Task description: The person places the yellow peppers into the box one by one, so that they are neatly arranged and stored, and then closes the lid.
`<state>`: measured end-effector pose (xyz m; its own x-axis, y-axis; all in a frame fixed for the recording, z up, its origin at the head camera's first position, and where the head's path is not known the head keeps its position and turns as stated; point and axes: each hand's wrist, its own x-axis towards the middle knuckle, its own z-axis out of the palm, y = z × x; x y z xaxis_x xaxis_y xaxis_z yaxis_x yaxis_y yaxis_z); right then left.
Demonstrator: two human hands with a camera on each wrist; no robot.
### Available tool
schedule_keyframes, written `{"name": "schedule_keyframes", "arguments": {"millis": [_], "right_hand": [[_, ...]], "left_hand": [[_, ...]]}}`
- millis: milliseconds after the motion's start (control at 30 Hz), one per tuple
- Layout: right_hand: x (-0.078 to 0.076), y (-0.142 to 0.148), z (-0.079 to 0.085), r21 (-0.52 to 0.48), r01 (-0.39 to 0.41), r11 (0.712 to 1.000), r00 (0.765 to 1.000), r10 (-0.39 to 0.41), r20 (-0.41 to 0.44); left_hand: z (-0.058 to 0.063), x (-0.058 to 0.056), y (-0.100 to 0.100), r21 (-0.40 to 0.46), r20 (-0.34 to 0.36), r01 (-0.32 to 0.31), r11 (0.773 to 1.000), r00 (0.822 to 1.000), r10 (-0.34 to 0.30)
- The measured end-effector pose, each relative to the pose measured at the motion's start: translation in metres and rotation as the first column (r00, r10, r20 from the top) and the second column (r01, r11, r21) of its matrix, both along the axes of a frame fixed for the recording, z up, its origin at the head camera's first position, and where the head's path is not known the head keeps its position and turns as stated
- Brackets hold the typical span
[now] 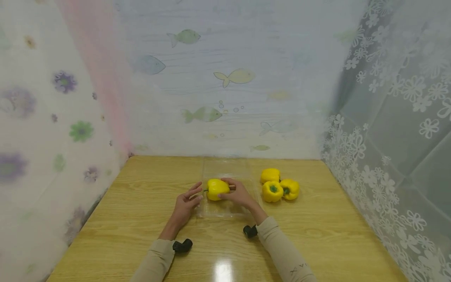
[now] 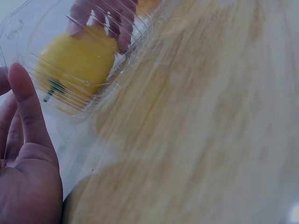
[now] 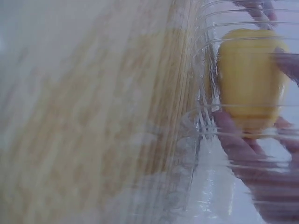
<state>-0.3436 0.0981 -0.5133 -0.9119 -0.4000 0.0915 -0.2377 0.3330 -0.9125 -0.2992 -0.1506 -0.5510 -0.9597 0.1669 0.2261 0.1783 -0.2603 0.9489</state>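
we are working at a pale wooden table [image 1: 141,219] walled in by soft printed curtains, fish on the far one, flowers at both sides.

nearest us, our left hand [image 1: 185,205] is lying open and relaxed against the left edge of a clear plastic clamshell tray [image 1: 225,209], fingers straight and just touching its rim, holding nothing. just beside it, our right hand [image 1: 239,194] is curling thumb and fingers round a yellow bell pepper [image 1: 217,189], which is sitting inside the tray, between our two hands, with its green stem pointing toward the left hand.

we are judging the pepper light, hollow and firm, with a waxy skin that could be sliding under a loose pinch; a wrap round its broad shoulders looks safer than the stem. the tray is looking thin, flimsy and slick, likely to be flexing or skating on the glossy table unless its rim is being steadied.

beyond the right hand, three more yellow peppers [image 1: 279,186] are clustering, touching one another, near the tray's right side. farther back, the tray's open lid [image 1: 225,166] is lying toward the curtain, hard to make out.
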Motion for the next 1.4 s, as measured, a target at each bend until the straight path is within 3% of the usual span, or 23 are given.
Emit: {"name": "schedule_keyframes", "arguments": {"millis": [467,1100,1400], "right_hand": [[0.002,-0.001,0.002,-0.003,-0.004,1.000,1.000,0.004,-0.009],[-0.005,-0.001,0.001,0.101,0.006,0.995,0.995,0.003,-0.095],[0.004,0.000,0.009,0.086,0.023,0.996,0.996,-0.016,-0.085]], "left_hand": [[-0.002,-0.001,-0.001,0.024,0.007,0.014,1.000,1.000,-0.014],[-0.004,-0.005,-0.002,0.033,0.013,-0.003,0.999,1.000,0.003],[-0.007,-0.006,-0.003,0.033,0.020,0.014,0.999,1.000,-0.014]]}}
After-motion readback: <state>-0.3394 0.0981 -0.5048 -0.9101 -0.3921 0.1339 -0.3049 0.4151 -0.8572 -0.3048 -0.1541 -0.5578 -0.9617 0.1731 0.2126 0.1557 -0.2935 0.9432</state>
